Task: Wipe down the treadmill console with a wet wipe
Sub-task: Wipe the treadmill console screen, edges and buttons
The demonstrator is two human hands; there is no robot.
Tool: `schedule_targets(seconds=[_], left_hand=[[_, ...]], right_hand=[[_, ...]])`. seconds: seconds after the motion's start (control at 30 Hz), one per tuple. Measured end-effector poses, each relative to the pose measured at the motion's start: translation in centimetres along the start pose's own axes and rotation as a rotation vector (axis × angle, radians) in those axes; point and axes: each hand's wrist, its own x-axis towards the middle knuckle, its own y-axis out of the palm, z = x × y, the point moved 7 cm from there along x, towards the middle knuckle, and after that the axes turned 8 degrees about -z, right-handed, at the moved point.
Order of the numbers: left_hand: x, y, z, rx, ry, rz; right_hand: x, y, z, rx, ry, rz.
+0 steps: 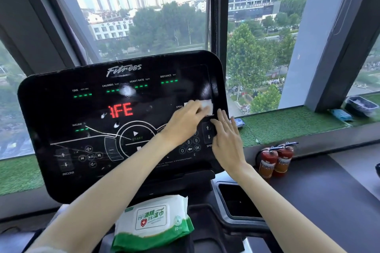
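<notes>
The black treadmill console [61, 113] fills the middle of the view, with red letters lit and green dashes above. My left hand [185, 121] presses a white wet wipe [206, 106] flat against the console's right side, near the SPEED label. My right hand [227, 139] lies beside it with fingers spread, resting on the console's right edge over the speed arrow buttons. A green and white pack of wet wipes [153, 224] lies on the ledge below the console.
Two red fire extinguishers [275, 161] stand on the floor at the right. A black cup holder [238, 201] sits right of the pack. The window sill [292, 123] carries green turf, a blue cloth [341, 114] and a dark tray [362, 106].
</notes>
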Motion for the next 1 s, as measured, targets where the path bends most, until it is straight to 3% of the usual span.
schedule_targets(seconds=[0.03,0.13,0.17,0.27,0.3,0.43,0.6,0.77,0.8,0.93,1.0], left_hand=[[0.0,-0.2,0.7,0.012,0.028,-0.008],[0.0,-1.6,4.6,-0.033,-0.332,-0.229],[-0.1,-1.5,4.2,-0.038,-0.36,-0.234],[-0.5,1.0,0.1,-0.014,-0.012,0.013],[-0.4,0.9,0.3,-0.001,0.006,0.038],[0.1,-0.6,3.5,-0.03,-0.367,-0.197],[-0.8,1.0,-0.2,-0.023,-0.11,-0.014],[-4.3,-3.6,8.0,-0.016,-0.596,-0.471],[-4.4,-3.6,7.7,0.0,-0.59,-0.465],[-3.3,-1.8,4.0,0.08,-0.128,-0.168],[-3.5,-3.6,7.0,0.061,-0.294,-0.291]], right_hand=[[0.0,-0.1,0.0,-0.009,-0.011,-0.003],[-0.3,-0.2,0.1,-0.02,-0.042,-0.031],[-0.5,-0.2,0.3,-0.017,-0.052,-0.034],[-0.8,-0.2,1.0,-0.019,-0.09,-0.044],[-0.9,-0.2,1.0,-0.014,-0.088,-0.052],[-1.1,0.1,1.1,-0.001,-0.055,-0.05],[-1.1,0.6,1.3,0.0,-0.039,-0.037],[-1.0,0.5,2.3,0.001,-0.103,-0.024],[-0.9,0.6,2.4,0.0,-0.104,-0.016],[-0.9,1.1,2.5,-0.012,-0.07,0.009],[-1.0,1.3,2.5,-0.015,-0.072,0.02]])
